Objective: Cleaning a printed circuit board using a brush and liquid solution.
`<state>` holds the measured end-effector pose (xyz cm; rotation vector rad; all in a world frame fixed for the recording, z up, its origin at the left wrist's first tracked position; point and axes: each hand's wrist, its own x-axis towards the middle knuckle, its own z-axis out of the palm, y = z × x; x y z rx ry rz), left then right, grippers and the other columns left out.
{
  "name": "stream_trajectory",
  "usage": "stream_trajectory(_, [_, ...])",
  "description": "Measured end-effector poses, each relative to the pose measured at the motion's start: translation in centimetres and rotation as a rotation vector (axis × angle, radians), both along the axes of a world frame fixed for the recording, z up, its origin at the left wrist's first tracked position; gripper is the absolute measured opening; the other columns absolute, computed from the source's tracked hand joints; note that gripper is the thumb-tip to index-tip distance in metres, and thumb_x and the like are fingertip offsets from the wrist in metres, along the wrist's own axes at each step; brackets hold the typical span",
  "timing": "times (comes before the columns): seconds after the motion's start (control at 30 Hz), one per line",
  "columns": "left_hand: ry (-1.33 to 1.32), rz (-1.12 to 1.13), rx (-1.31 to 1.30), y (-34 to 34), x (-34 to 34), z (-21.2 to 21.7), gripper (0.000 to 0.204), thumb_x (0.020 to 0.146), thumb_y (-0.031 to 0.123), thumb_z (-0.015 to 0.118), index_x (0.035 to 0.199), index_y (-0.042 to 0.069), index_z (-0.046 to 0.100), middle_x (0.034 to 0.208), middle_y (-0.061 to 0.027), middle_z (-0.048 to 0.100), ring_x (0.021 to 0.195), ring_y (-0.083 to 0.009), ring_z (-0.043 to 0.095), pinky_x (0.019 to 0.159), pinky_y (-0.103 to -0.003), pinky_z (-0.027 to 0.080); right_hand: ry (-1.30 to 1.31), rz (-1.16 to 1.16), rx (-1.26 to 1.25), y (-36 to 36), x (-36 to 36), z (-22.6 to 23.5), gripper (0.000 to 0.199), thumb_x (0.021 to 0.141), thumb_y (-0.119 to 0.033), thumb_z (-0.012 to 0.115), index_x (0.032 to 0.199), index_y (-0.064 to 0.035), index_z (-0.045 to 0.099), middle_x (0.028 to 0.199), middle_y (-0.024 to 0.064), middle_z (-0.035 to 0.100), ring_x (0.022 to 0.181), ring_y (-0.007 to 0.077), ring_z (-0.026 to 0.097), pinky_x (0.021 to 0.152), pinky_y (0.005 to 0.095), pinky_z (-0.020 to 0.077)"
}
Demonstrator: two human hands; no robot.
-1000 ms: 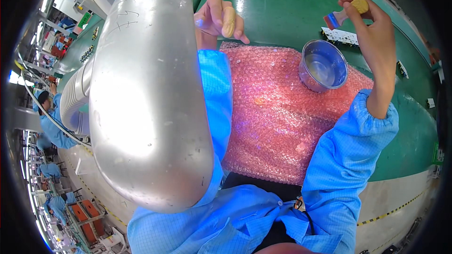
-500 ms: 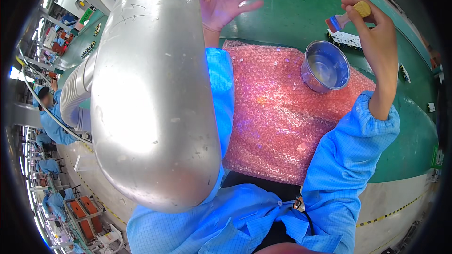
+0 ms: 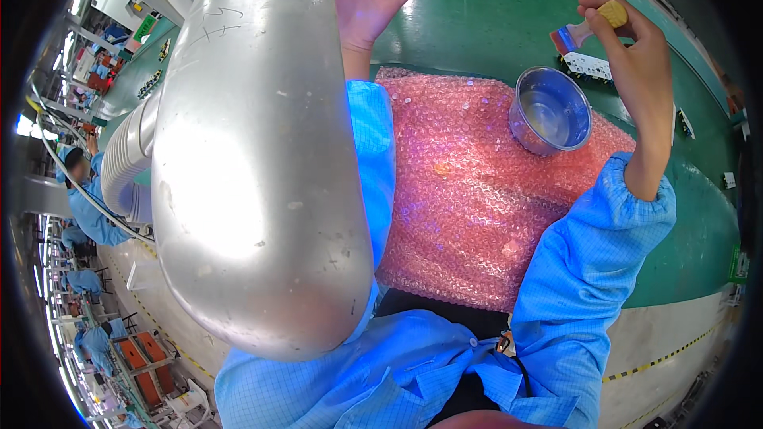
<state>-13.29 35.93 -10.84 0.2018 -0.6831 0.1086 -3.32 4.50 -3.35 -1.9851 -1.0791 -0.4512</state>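
Observation:
Raised over the far part of the green bench, my left hand (image 3: 372, 1) is open with its fingers spread and nothing in it. A tan band wraps one of its fingers. My right hand (image 3: 640, 52) grips a brush (image 3: 579, 32) whose bristles point left; a yellow wrap covers its handle end. Below the brush and to its left stands a round metal bowl (image 3: 550, 111), with some pale contents at its bottom. It rests on a sheet of pink bubble wrap (image 3: 469, 191). Beyond my right hand lies a white-topped circuit board (image 3: 590, 67), partly covered by the hand.
A big silver metal duct hood (image 3: 262, 159) hangs on the left and hides much of my left arm. Its ribbed hose (image 3: 127, 159) runs behind. Small boards (image 3: 683, 123) lie along the green bench (image 3: 469, 16) at right. A co-worker in blue (image 3: 91, 202) is at far left.
My left hand has shifted a little to the left and up, its fingers now pointing more upward. The right hand and brush have hardly moved; the white-topped board has slid slightly right.

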Motion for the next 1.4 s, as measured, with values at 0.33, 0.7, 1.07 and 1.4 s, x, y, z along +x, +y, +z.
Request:
stream_trajectory(0.33, [0.376,0.268,0.629,-0.9,2.8,-0.6,0.072,0.098,0.051,0.046,0.149,0.004,0.029,0.147,-0.0286,0.037,0.132,-0.0463,0.041,0.112,-0.056,0.032,0.033,0.022,-0.004,-0.5,0.7,-0.6,0.020,0.091,-0.020,0.062,0.104,-0.0059,0.070,0.091,0.0037,0.070,0.081,0.0108,0.062,0.076,0.0265,0.0458])
stream_trajectory(0.7, [1.097,1.733,1.710,5.2,5.2,-10.5,0.065,0.085,0.042,0.065,0.141,0.011,0.049,0.141,-0.0332,0.043,0.134,-0.0435,0.041,0.109,-0.049,0.035,0.045,0.037,-0.085,-0.6,0.5,0.2,0.023,0.094,-0.023,0.061,0.106,-0.0059,0.069,0.099,0.0051,0.072,0.090,0.0132,0.064,0.087,0.0284,0.0455])
stream_trajectory(1.07, [1.277,1.295,2.237,1.9,5.2,-12.1,0.081,0.088,0.065,0.049,0.153,0.021,0.031,0.157,-0.0261,0.021,0.149,-0.0388,0.010,0.117,-0.057,0.005,0.042,0.069,-0.098,-2.1,1.3,-0.1,0.023,0.094,-0.023,0.062,0.108,-0.0063,0.069,0.099,0.0062,0.072,0.093,0.0144,0.064,0.089,0.0293,0.0456])
stream_trajectory(1.4, [0.579,0.849,0.686,1.5,6.7,-10.0,0.079,0.094,0.065,0.032,0.151,0.010,0.033,0.157,-0.0197,0.027,0.149,-0.0341,0.016,0.117,-0.055,0.011,0.116,0.072,-0.099,-2.4,1.7,-0.3,0.023,0.094,-0.023,0.062,0.108,-0.0060,0.069,0.099,0.0060,0.072,0.093,0.0138,0.064,0.090,0.0285,0.0452])
